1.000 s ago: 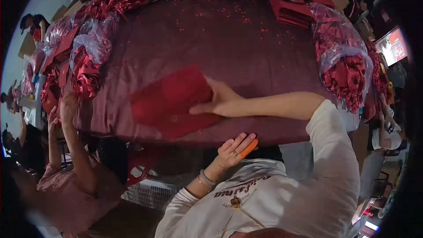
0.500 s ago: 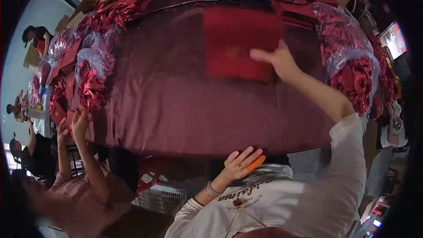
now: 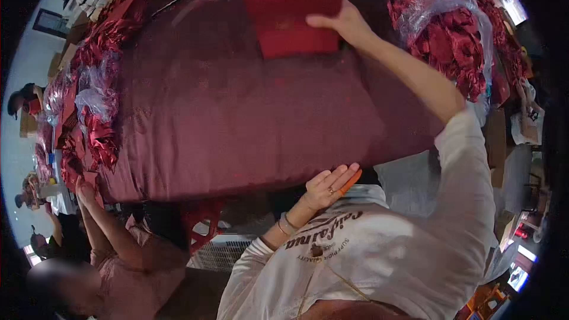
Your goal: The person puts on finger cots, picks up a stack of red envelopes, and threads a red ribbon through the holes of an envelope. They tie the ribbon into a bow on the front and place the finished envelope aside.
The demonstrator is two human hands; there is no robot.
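Note:
My right hand (image 3: 351,25) reaches far out over the table, gripping a flat red rectangular piece (image 3: 296,21) by its right side. The thumb lies across its face and the other fingers are hidden at its edge. Motion blurs the piece, so its exact kind does not show. My left hand (image 3: 333,187) stays at the near table edge, close to my shirt, holding nothing. Its fingers are stretched out, one with a ring and another in an orange finger cover (image 3: 351,182). Dark red cloth (image 3: 237,124) spreads over the table between my hands.
Plastic-wrapped red bundles (image 3: 453,41) line the table's right side. More red goods (image 3: 101,139) and plastic (image 3: 98,92) lie along its left. A seated person in pink (image 3: 145,255) has both arms at the left corner. A light basket (image 3: 216,252) stands below the table.
My view has turned, shifting the table in the picture. My right hand and the red piece now appear higher and further left. The seated person's hands have come together at the red goods.

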